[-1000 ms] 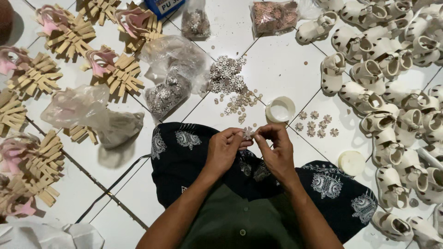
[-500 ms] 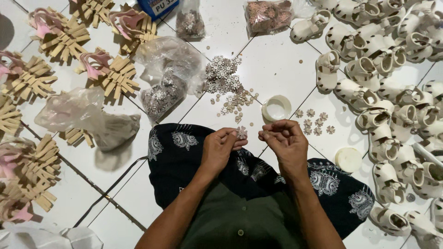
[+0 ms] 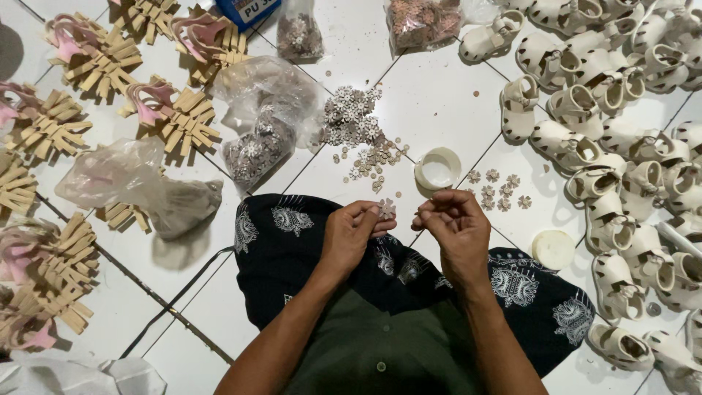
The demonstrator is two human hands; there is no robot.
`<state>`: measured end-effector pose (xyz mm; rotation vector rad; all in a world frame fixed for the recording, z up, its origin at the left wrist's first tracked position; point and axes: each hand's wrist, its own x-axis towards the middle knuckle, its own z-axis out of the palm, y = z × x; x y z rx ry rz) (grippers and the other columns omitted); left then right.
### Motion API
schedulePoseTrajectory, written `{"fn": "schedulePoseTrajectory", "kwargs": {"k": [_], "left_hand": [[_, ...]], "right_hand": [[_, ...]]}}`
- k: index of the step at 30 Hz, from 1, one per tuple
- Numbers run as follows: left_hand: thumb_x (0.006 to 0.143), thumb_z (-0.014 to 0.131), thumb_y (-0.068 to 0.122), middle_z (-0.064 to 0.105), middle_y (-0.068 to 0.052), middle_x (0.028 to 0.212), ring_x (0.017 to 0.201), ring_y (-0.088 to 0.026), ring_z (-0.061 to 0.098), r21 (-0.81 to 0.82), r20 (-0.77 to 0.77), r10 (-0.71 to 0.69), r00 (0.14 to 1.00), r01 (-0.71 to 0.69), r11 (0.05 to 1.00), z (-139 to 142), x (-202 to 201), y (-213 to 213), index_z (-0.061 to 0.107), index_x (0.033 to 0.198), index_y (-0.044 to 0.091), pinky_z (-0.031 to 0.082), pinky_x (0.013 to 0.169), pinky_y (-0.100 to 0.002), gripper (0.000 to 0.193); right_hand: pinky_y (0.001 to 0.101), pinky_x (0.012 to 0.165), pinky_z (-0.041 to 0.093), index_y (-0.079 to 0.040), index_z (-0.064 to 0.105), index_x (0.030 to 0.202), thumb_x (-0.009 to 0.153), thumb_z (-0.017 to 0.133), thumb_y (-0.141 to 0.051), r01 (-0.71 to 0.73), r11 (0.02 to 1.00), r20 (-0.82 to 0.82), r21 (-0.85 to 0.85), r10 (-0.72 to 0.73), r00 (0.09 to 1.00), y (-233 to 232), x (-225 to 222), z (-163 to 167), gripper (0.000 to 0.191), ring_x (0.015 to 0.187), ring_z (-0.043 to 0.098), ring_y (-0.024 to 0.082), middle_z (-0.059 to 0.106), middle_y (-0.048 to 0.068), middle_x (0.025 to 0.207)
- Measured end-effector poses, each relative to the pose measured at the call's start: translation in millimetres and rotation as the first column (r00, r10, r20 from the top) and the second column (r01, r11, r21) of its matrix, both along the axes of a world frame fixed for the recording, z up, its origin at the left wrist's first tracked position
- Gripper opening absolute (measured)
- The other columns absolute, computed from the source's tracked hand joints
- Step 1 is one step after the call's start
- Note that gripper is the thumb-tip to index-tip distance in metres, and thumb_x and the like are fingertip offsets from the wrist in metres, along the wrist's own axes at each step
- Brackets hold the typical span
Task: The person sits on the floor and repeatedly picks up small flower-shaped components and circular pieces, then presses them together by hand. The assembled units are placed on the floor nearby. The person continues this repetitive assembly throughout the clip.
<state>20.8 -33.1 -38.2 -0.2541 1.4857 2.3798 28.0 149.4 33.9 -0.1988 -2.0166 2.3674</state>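
Head view: left hand (image 3: pixel 349 238) pinches a small flower trim (image 3: pixel 386 208) above the patterned cloth (image 3: pixel 292 234). Right hand (image 3: pixel 457 227) just beside it, fingertips closed, possibly on thread. Beyond the cloth: white cup (image 3: pixel 437 169), loose flower pile (image 3: pixel 358 124); sandals (image 3: pixel 621 146) right.

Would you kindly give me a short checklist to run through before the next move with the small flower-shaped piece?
1. Small pale flower-shaped piece pinched in left hand fingertips: ok.
2. Right hand close beside it, fingers curled; whether it holds anything: cannot tell.
3. Open round white container upright on white floor tile, near the hands: ok.
4. Loose flower pieces heaped within view: ok.
5. Cream sandals lie apart from the hands: ok.
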Motion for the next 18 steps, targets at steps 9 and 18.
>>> {"fn": "schedulePoseTrajectory", "kwargs": {"k": [9, 18], "left_hand": [[0.104, 0.057, 0.016, 0.076, -0.017, 0.099, 0.092, -0.025, 0.079, -0.029, -0.016, -0.010, 1.000, 0.009, 1.000, 1.2, -0.1, -0.2, 0.067, 0.111, -0.010, 0.065, 0.079, -0.032, 0.028], [0.104, 0.057, 0.015, 0.076, -0.017, 0.098, 0.092, -0.024, 0.079, -0.034, -0.020, -0.018, 1.000, 0.017, 0.999, -0.8, 1.4, 2.2, 0.067, 0.111, -0.009, 0.064, 0.078, -0.031, 0.027]], "right_hand": [[0.0318, 0.088, 0.063, 0.002, 0.055, 0.125, 0.089, 0.070, 0.008, -0.034, 0.996, -0.005, 0.077, 0.034, 0.999, -4.0, -0.8, 7.6, 0.040, 0.097, 0.070, 0.017, 0.068, 0.013, 0.105], [0.0260, 0.082, 0.063, 0.002, 0.057, 0.129, 0.089, 0.072, 0.006, -0.116, 0.927, -0.039, 0.356, 0.139, 0.990, -3.7, 1.3, 2.0, 0.043, 0.099, 0.071, 0.015, 0.071, 0.011, 0.103]]}}
